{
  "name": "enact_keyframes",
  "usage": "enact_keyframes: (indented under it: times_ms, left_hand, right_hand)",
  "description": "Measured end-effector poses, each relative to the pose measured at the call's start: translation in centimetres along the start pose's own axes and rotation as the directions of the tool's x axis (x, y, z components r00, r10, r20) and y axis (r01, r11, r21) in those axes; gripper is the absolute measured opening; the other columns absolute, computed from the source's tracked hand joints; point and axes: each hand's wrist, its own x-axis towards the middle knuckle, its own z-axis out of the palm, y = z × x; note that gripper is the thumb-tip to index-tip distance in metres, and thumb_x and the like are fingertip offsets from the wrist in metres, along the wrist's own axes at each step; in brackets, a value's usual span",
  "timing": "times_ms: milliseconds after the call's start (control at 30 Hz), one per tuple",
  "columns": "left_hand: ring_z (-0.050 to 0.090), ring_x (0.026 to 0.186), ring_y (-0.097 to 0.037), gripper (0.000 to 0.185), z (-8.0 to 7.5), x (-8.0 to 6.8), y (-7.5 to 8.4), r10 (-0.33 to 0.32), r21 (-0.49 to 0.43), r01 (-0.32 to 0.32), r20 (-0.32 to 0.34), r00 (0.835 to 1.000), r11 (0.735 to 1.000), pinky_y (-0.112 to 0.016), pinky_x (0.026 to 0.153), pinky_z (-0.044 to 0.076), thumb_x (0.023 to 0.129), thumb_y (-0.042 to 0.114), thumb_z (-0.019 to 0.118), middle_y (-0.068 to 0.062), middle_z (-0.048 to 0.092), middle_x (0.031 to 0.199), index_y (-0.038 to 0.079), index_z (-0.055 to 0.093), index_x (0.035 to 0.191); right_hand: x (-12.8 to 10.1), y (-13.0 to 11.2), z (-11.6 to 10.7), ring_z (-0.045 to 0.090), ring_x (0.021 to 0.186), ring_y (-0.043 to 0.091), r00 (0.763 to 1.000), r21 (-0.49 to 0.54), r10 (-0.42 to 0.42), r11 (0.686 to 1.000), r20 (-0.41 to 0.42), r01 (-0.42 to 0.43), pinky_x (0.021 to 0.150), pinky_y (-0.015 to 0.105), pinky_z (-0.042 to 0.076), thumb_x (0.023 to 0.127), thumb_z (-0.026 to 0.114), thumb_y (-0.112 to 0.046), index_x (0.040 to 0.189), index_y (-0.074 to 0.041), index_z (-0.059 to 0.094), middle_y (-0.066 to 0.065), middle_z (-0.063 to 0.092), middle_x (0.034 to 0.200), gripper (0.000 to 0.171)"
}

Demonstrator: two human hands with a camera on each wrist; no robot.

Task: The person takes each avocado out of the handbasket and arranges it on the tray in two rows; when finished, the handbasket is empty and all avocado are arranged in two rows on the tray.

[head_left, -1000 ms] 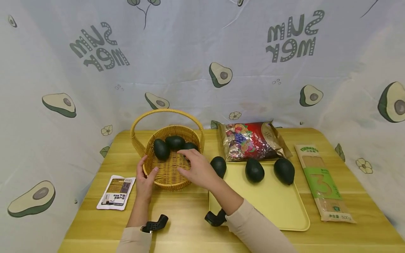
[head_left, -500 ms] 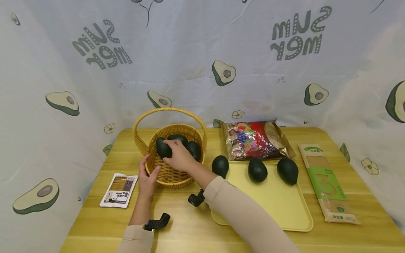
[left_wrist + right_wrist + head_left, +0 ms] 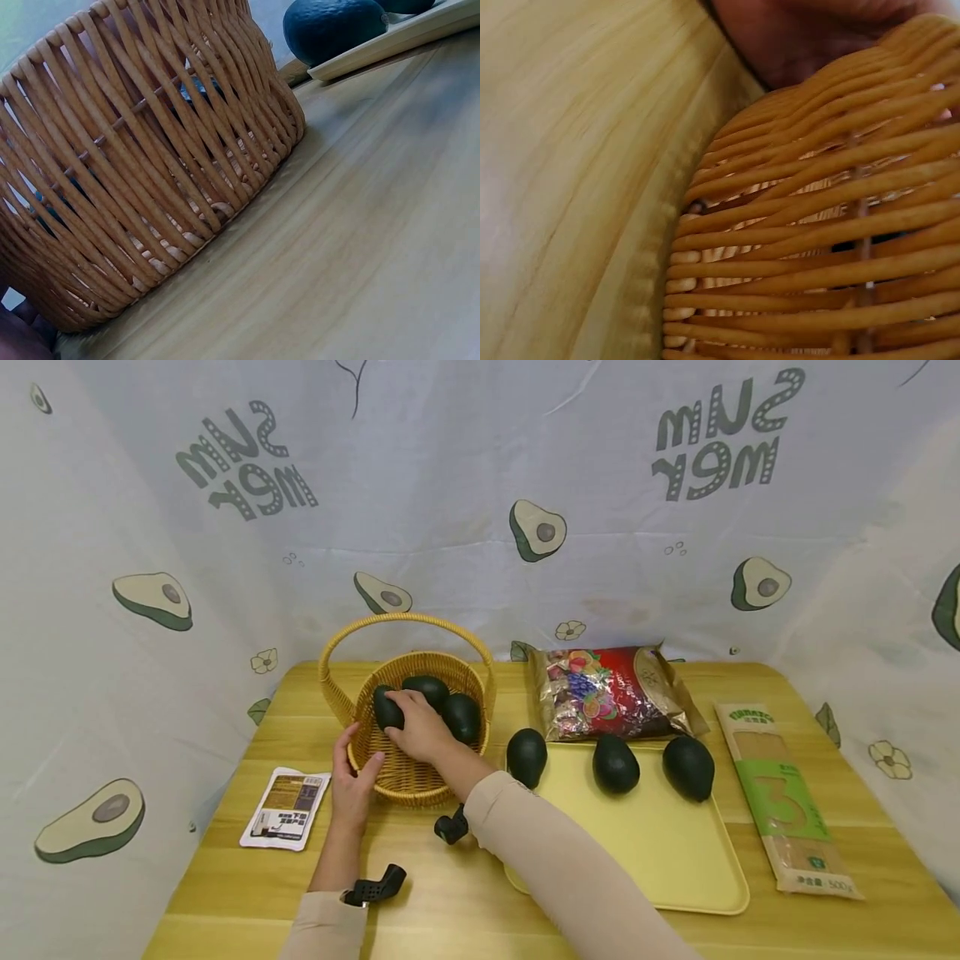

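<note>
Inside the yellow wicker basket [image 3: 408,772] with its tall arched handle, my right hand [image 3: 420,727] grips a dark green avocado [image 3: 387,708] at the left of the basket; the hand hides part of it. Two more avocados lie beside it, one at the back [image 3: 426,687] and one at the right [image 3: 461,718]. My left hand [image 3: 354,785] holds the basket's left front rim, thumb over the rim and fingers along the outer wall. In the left wrist view the woven wall [image 3: 142,150] fills the left side. The right wrist view shows the weave [image 3: 817,255] close up.
A yellow tray [image 3: 675,860] stands right of the basket, with three avocados [image 3: 616,764] along its back edge. Behind it lies a red and gold fruit-print bag [image 3: 615,693]. A noodle pack [image 3: 787,802] lies far right, a white pouch [image 3: 287,808] far left.
My right hand has moved left from the basket's right side, leaving an avocado there, and now holds the left one. My left hand stays at the rim. The view has shifted slightly.
</note>
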Motion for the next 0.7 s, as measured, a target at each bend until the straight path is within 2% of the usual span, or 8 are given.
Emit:
enact_keyframes:
  times_ms: [200,300,600,700]
  left_hand:
    - [0.030,0.150,-0.030,0.060,0.01,-0.04,0.08,-0.001,-0.010,0.001,0.004,1.000,1.000,-0.020,0.106,0.036,0.098,0.004,0.058,-0.008,0.028,0.163,0.010,0.036,0.154]
    - [0.030,0.150,-0.030,0.060,-0.02,-0.06,0.08,0.000,-0.013,0.001,0.005,1.000,1.000,-0.015,0.103,0.037,0.098,0.004,0.057,-0.008,0.028,0.163,0.009,0.036,0.154]
    - [0.027,0.152,-0.029,0.062,-0.04,-0.19,0.13,-0.007,0.007,0.007,-0.006,1.000,1.000,-0.019,0.108,0.035,0.097,0.006,0.057,-0.007,0.027,0.163,0.007,0.034,0.154]
    - [0.027,0.152,-0.028,0.061,0.04,-0.11,0.15,-0.007,0.002,0.007,-0.009,1.000,1.000,-0.028,0.114,0.033,0.097,0.006,0.058,-0.007,0.028,0.163,0.008,0.036,0.154]
  right_hand:
    - [0.03,0.05,0.28,0.056,0.133,0.033,0.999,0.026,0.020,0.999,-0.037,-0.019,0.110,0.049,0.047,0.099,0.068,-0.032,0.151,-0.022,0.048,0.010,0.044,0.154,0.056]
    - [0.06,0.00,0.35,0.059,0.129,0.035,0.999,0.055,0.036,0.998,-0.034,-0.034,0.107,0.050,0.049,0.098,0.070,-0.032,0.151,-0.022,0.047,0.012,0.044,0.153,0.059]
    - [0.09,0.07,0.36,0.056,0.133,0.034,1.000,0.026,0.029,0.999,-0.006,-0.029,0.106,0.051,0.049,0.095,0.072,-0.032,0.157,-0.023,0.039,0.012,0.049,0.153,0.071]
    - [0.04,0.10,0.23,0.059,0.128,0.036,1.000,0.036,0.016,0.999,-0.014,-0.016,0.103,0.052,0.051,0.094,0.073,-0.032,0.158,-0.025,0.038,0.014,0.047,0.152,0.073]
